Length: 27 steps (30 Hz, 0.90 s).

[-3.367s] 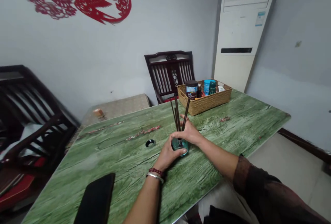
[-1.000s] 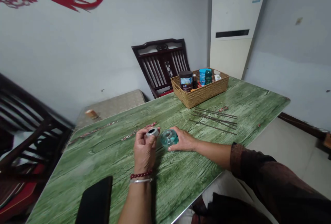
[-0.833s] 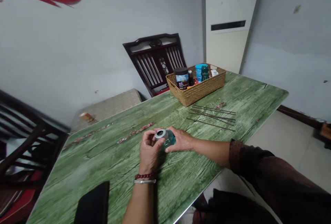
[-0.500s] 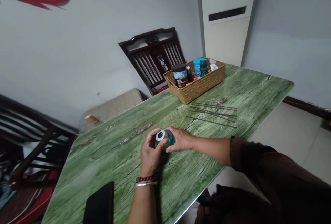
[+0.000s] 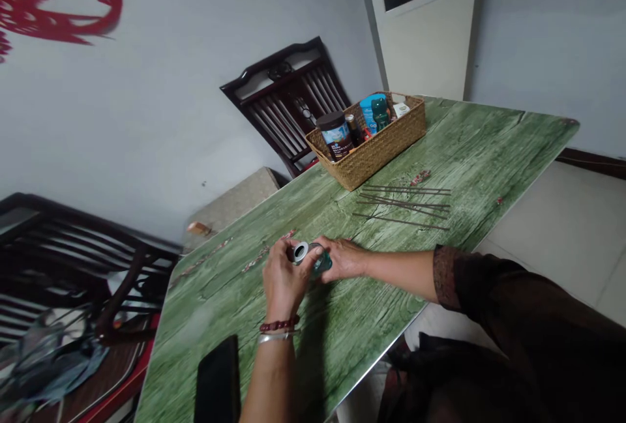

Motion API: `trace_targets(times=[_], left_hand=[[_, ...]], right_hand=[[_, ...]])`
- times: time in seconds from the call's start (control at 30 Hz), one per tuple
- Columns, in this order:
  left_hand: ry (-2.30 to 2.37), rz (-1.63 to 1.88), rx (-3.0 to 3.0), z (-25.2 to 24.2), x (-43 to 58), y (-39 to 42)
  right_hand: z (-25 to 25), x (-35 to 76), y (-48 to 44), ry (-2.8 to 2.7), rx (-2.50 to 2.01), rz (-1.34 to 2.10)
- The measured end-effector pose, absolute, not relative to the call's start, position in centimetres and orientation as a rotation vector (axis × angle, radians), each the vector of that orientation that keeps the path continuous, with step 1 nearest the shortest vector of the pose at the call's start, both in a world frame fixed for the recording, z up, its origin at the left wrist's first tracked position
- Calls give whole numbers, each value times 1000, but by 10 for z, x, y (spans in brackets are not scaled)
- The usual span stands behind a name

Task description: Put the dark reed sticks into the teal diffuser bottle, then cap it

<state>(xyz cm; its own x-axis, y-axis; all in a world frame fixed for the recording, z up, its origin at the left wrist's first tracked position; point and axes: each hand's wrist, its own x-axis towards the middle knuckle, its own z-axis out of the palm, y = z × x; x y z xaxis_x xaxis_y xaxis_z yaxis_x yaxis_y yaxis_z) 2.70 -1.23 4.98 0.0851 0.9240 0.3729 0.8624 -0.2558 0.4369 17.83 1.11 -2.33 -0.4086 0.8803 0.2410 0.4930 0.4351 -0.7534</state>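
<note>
A small round teal glass bottle (image 5: 320, 262) rests on the green wood-grain table (image 5: 372, 319), near the middle. My right hand (image 5: 343, 258) is wrapped round its right side. My left hand (image 5: 282, 278), with a bead bracelet and a silver bangle at the wrist, pinches a silver ring cap (image 5: 300, 251) against the bottle's top. Several thin dark reed sticks (image 5: 403, 203) lie flat on the table to the right, apart from both hands.
A woven basket (image 5: 372, 143) with jars and bottles stands at the table's far side. A black phone (image 5: 218, 384) lies near the front edge. A dark wooden chair (image 5: 288, 100) stands behind the table, another chair (image 5: 73, 266) at left, a white floor unit (image 5: 425, 25) in the corner.
The reed sticks left the bottle and now lie on the table. My left hand picked up the silver cap and brought it onto the bottle's top. The view swung left and tilted.
</note>
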Motion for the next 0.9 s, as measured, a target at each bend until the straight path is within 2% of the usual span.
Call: trace_targets(times=[0.5,0.9], left_hand=[[1332,951,2057,40,4,-15],[1468,806,2145,53,4,-12]], right_hand=[[-25,178,12,-2133,-1131,730],[-23,179,11,-2147,-1156,739]])
